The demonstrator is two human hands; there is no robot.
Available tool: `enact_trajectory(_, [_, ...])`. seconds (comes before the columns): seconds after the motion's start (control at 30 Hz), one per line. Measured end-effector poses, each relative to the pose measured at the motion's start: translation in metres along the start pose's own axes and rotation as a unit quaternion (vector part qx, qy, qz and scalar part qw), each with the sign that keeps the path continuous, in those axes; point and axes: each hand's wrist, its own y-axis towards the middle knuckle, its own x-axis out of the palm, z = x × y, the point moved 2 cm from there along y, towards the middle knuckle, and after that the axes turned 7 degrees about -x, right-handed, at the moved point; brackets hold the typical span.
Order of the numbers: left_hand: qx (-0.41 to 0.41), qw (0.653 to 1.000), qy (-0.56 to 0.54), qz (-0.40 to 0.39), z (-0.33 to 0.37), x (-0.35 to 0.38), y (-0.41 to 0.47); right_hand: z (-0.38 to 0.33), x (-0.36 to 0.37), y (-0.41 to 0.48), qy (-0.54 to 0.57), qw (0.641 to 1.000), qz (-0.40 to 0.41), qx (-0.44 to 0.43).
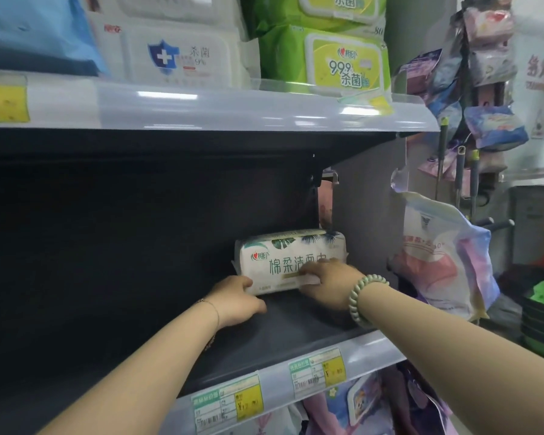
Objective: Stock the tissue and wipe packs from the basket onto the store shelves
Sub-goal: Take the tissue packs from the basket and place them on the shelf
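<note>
The white tissue pack (283, 259) sits on the dark shelf (264, 337), far back and at the right end, next to the side wall. It lies long-ways with its printed front facing out. Both hands are on it. The left hand (236, 299) holds the bottom left corner, with the thumb on the front edge and the other fingers tucked low where I cannot see them. The right hand (330, 284), the one with the bead bracelet (366, 298), has bent fingers laid over the front of the pack near the bottom right, holding it there. Neither hand is spread wide, and both are snug on the pack. To do this well, I think the pack should be set flat on its bottom, with its front straight to the shelf edge and the words easy to read. A soft pack can tip or sag, so both hands should let go gently. The rest of this shelf looks bare, so later packs could line up to the left. Green wipe packs (343, 64) sit on the shelf above.
</note>
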Motion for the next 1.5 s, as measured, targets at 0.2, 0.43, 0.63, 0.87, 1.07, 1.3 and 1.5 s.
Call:
enact_trajectory(0.2, [0.000,0.998,0.034,0.054,0.002,0.008,0.005,-0.002,0.006,0.003,0.002,0.999,-0.045,-0.005])
enact_trajectory(0.43, [0.088,0.987,0.038,0.127,0.012,0.002,-0.014,-0.009,-0.023,-0.021,-0.026,0.996,0.080,-0.021])
enact_trajectory(0.63, [0.164,0.974,0.064,0.142,0.033,0.007,-0.051,-0.015,-0.038,-0.054,-0.125,0.978,0.144,-0.079])
enact_trajectory(0.87, [0.267,0.931,0.169,0.186,0.065,0.028,-0.096,-0.014,-0.052,-0.107,-0.214,0.955,0.171,-0.111])
enact_trajectory(1.07, [0.345,0.903,0.212,0.146,0.089,0.071,-0.128,-0.002,-0.044,-0.165,-0.244,0.952,0.170,-0.074])
enact_trajectory(1.3, [0.374,0.905,0.190,0.065,0.105,0.143,-0.154,0.024,-0.024,-0.228,-0.236,0.958,0.163,-0.004])
enact_trajectory(1.5, [0.400,0.890,0.218,0.017,0.111,0.201,-0.175,0.055,-0.008,-0.287,-0.263,0.960,0.075,0.062])
